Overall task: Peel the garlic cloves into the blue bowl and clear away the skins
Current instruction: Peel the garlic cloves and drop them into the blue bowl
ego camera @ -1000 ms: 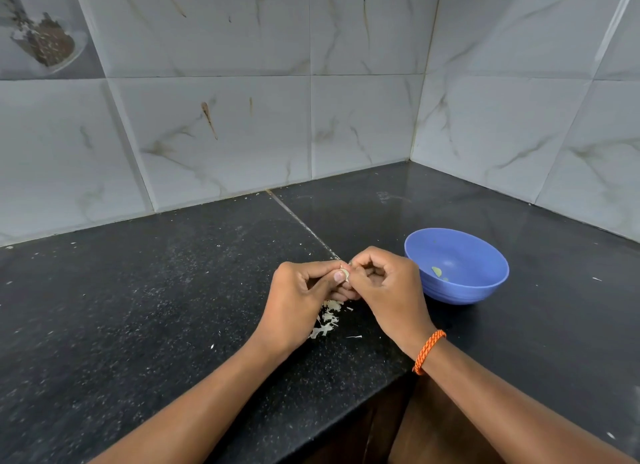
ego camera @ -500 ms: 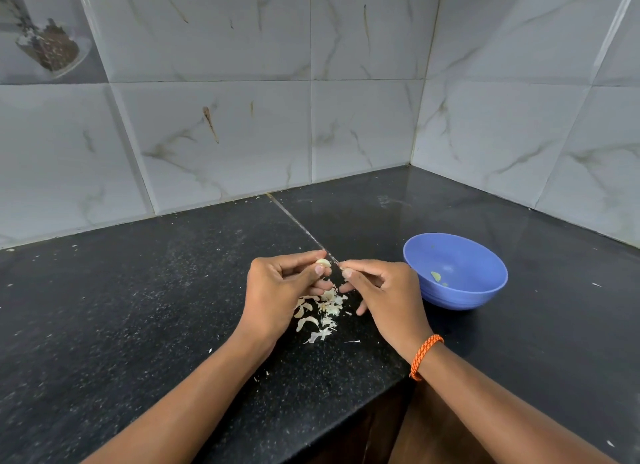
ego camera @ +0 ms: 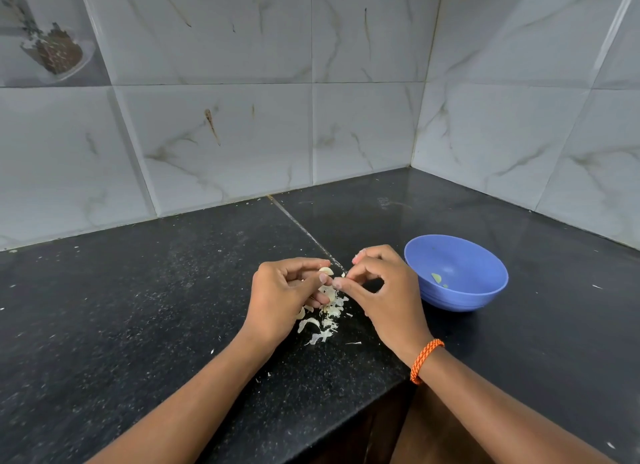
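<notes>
My left hand pinches a pale garlic clove between thumb and fingers, just above the black counter. Beside it, my right hand pinches a small scrap of skin at the clove's right side with thumb and forefinger. Under both hands lies a loose pile of white garlic skins. The blue bowl stands on the counter just right of my right hand, with a peeled clove or two inside.
The black granite counter fills a tiled corner, with marble-look wall tiles behind and to the right. Its front edge runs below my wrists, with a wooden cabinet front under it. Small skin flecks are scattered around.
My right hand has gone from touching the clove to pinching a scrap of skin beside it. More of the skin pile now shows beneath my hands.
</notes>
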`<act>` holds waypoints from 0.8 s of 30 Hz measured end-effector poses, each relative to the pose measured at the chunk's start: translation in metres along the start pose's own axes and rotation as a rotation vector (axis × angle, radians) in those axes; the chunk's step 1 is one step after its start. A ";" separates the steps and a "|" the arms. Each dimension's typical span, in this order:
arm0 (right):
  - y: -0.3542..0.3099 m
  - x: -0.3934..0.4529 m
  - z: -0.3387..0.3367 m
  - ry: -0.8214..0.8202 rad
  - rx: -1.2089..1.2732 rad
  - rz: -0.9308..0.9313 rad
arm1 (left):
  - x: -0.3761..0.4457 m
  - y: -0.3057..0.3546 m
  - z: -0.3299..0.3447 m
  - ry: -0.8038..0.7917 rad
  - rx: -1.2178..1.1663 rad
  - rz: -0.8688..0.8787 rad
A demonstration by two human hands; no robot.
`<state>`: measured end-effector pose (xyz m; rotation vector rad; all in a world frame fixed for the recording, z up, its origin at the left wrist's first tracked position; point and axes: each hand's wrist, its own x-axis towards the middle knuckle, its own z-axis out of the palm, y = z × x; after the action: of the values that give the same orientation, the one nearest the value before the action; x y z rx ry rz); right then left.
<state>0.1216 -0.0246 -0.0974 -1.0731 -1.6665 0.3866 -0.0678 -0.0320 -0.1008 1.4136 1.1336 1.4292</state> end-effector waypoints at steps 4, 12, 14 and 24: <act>0.005 -0.002 0.001 -0.070 -0.063 -0.042 | 0.002 -0.002 0.000 0.023 0.049 0.011; -0.003 -0.003 -0.001 -0.139 0.112 0.085 | 0.003 -0.003 -0.004 0.052 0.109 0.035; -0.005 -0.003 -0.002 -0.131 0.118 0.093 | 0.004 -0.004 -0.003 0.054 0.111 0.035; -0.004 -0.003 -0.001 -0.172 0.196 0.049 | 0.004 -0.003 -0.004 0.058 0.124 0.034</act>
<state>0.1210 -0.0292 -0.0957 -0.9579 -1.7149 0.6763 -0.0717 -0.0278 -0.1028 1.4923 1.2591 1.4527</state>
